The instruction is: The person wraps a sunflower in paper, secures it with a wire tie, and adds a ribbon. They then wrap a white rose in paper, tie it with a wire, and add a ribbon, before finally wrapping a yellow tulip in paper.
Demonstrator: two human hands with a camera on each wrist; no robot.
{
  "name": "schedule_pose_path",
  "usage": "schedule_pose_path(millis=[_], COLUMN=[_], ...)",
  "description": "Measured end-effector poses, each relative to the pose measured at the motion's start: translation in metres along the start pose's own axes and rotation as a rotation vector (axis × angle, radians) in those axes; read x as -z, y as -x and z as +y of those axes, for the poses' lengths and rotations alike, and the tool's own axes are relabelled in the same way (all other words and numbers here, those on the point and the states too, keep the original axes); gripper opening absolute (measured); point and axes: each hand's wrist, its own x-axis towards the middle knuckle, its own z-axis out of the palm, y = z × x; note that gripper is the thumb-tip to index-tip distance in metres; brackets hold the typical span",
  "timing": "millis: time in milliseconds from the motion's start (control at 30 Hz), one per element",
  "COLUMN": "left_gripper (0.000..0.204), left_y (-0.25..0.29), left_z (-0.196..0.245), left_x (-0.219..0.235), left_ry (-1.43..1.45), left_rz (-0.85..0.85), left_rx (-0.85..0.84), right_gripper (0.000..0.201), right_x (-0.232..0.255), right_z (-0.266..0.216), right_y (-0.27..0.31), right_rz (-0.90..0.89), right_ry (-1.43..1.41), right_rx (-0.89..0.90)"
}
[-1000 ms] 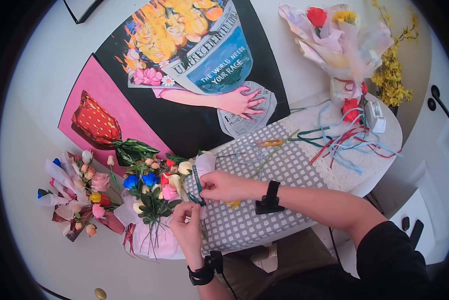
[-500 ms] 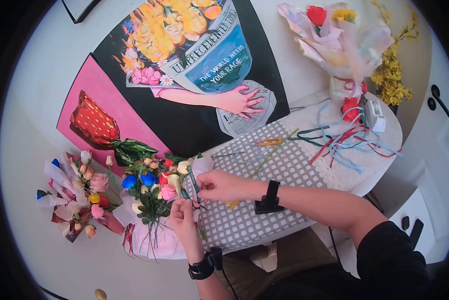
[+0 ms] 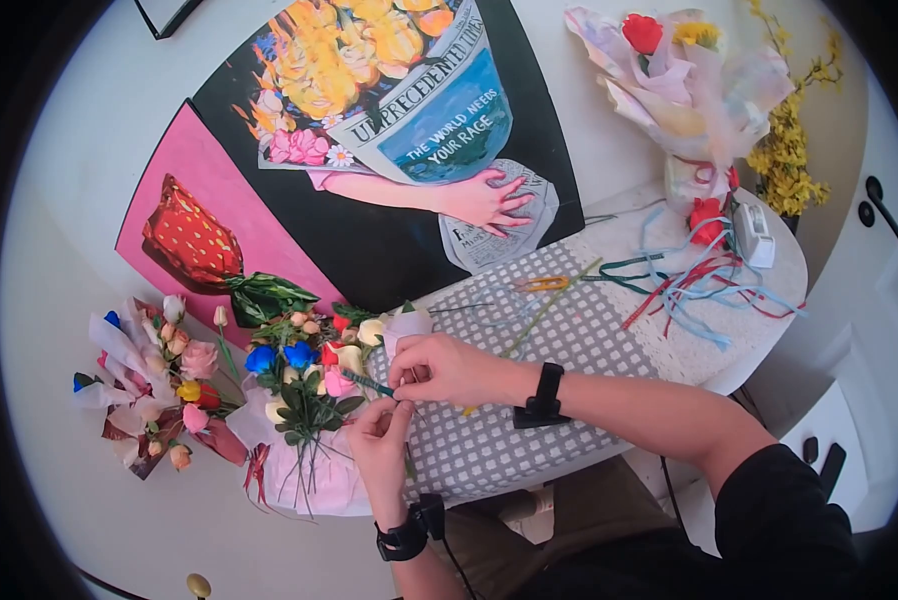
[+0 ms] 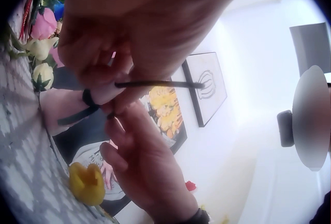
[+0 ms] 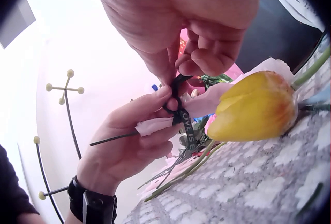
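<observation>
Both hands meet over the table's left part, around a small bundle in pale pink paper (image 5: 204, 102). A dark green ribbon (image 3: 369, 384) with printed letters is looped about the paper's narrow neck. My left hand (image 3: 379, 447) grips this neck, a thin dark stem (image 5: 111, 138) sticking out below it. Between its thumb and fingers my right hand (image 3: 449, 370) pinches the ribbon; in the right wrist view the dark loop (image 5: 178, 87) runs between both hands' fingertips. The bundle's top is mostly hidden behind the right hand. A yellow tulip (image 5: 256, 107) lies close by on the cloth.
Mixed artificial flowers (image 3: 299, 375) lie left of the hands, with a wrapped bouquet (image 3: 159, 390) farther left. Scissors with orange handles (image 3: 544, 284), loose ribbons (image 3: 694, 285) and a white tape dispenser (image 3: 754, 235) lie to the right. Another bouquet (image 3: 674, 90) stands behind.
The ribbon's free end, upright beside the right fingers before, now points left over the flowers. The hands stay close together at nearly the same place.
</observation>
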Motion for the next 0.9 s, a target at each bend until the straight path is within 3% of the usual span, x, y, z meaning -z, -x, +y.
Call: schedule_pose_path(millis=[167, 267, 333, 533, 633, 700, 800, 900], left_gripper=[0.008, 0.009, 0.010, 0.013, 0.013, 0.013, 0.013, 0.012], left_y=[-0.001, 0.002, 0.002, -0.001, -0.006, -0.005, 0.001, 0.000], left_z=[-0.005, 0.000, 0.001, -0.005, -0.017, -0.015, -0.006, -0.009], left_x=[-0.008, -0.012, -0.011, -0.010, -0.008, -0.012, -0.011, -0.012], left_ry=[0.067, 0.103, 0.102, 0.220, 0.176, 0.217, 0.226, 0.254], left_rz=[0.049, 0.077, 0.104, 0.127, 0.145, 0.213, 0.139, 0.178], left_rx=[-0.059, -0.079, -0.055, -0.055, -0.115, -0.059, 0.018, 0.053], right_gripper=[0.016, 0.020, 0.022, 0.024, 0.018, 0.016, 0.014, 0.014], right_x=[-0.001, 0.001, -0.001, -0.005, -0.001, 0.001, -0.001, -0.004], right_z=[-0.004, -0.006, -0.004, -0.010, -0.004, -0.005, 0.000, 0.002], right_y=[0.000, 0.000, -0.001, 0.000, -0.001, 0.000, 0.001, 0.001], right_rz=[0.048, 0.050, 0.091, 0.149, 0.054, 0.043, 0.059, 0.097], right_ry=[-0.046, -0.085, 0.003, 0.019, 0.167, 0.147, 0.141, 0.167], right_rx=[-0.001, -0.090, -0.002, 0.045, 0.061, 0.010, -0.017, -0.045])
